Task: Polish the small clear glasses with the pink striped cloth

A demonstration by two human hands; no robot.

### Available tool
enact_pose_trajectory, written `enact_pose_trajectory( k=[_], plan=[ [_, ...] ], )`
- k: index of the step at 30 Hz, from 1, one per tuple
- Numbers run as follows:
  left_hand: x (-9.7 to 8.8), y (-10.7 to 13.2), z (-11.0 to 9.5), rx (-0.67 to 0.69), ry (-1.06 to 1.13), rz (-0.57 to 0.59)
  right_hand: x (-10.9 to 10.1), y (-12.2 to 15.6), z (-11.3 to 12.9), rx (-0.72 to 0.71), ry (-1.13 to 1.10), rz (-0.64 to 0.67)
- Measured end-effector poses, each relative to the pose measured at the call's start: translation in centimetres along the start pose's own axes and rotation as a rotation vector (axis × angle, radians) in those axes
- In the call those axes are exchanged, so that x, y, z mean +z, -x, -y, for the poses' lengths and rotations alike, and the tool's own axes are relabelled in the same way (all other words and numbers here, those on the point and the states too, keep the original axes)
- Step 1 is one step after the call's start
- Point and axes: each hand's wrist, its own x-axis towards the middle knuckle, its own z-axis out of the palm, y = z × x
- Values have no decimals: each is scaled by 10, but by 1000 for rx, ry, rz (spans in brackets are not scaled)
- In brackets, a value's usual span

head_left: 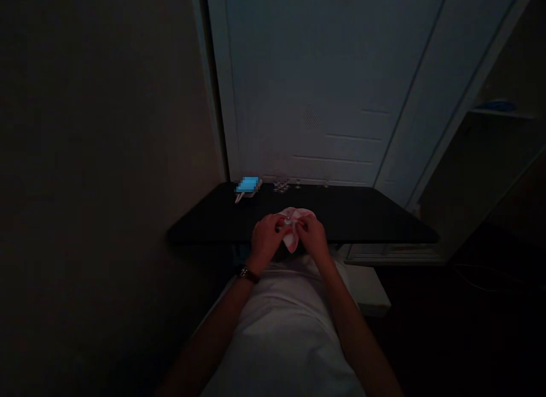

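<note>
Creased pinkish cloth [292, 243] and glassy piece [288, 220] in fingertip grip of left hand [265, 236] and right hand [314, 236]

The whole view is dim, with a faint bluish cast on the door [341, 61] and deep shadow over the wall [106, 129] at left and the floor [482, 334] at lower right. A screen [248, 185] glows blue, the brightest spot, broken into coarse blocks. The cloth [291, 243] looks pale but muted, its fine detail lost. Small clear pieces [281, 186] give weak glints; the door's upright edges splay outward.
</note>
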Motion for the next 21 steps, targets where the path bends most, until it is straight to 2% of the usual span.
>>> enact_pose_trajectory(
  k=[6,14,21],
  plan=[
    [0,1,2,2,99,-5,1,2,1,12,-9,-64],
    [-4,1,-5,-38,96,37,-2,4,6,-1,-63,-127],
    [1,-1,1,8,98,14,-2,3,3,-30,-2,-45]
  ],
)
